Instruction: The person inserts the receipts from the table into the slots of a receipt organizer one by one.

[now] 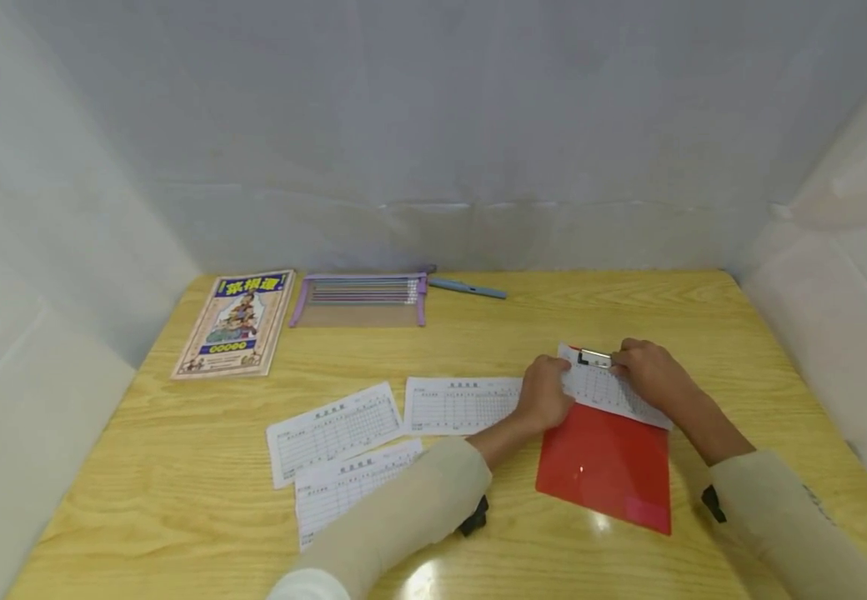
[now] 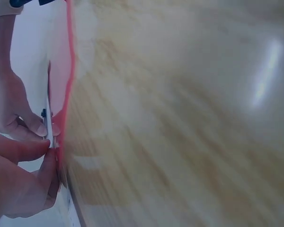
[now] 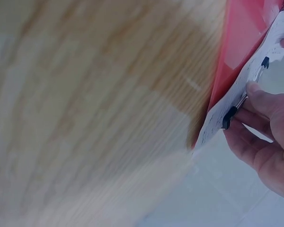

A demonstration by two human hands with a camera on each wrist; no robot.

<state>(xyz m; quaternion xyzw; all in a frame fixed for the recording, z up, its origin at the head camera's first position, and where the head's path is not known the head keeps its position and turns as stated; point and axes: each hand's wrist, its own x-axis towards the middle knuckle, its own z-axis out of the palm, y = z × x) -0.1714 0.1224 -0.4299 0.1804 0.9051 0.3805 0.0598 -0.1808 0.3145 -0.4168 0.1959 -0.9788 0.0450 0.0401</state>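
A red clipboard (image 1: 604,467) slants at the right of the table, its metal clip (image 1: 595,359) at the far end. Over its upper part lies a printed form (image 1: 613,392), a white sheet with a ruled grid. My left hand (image 1: 546,392) pinches the form's left edge near the clipboard's top corner; in the left wrist view the thumb (image 2: 35,149) lies along that edge. My right hand (image 1: 651,375) grips the clip, with the thumb (image 3: 262,97) on it and fingers behind the board. Black tips (image 3: 231,116) show at the clip's ends.
Left of the clipboard lie more printed forms (image 1: 336,429), one (image 1: 459,406) partly behind my left hand. Farther back are a comic-style booklet (image 1: 234,325), a clear purple-edged pouch (image 1: 362,315) with pencils inside, and a blue pen (image 1: 467,288). Pale sheeting (image 1: 463,125) walls the table's back and sides.
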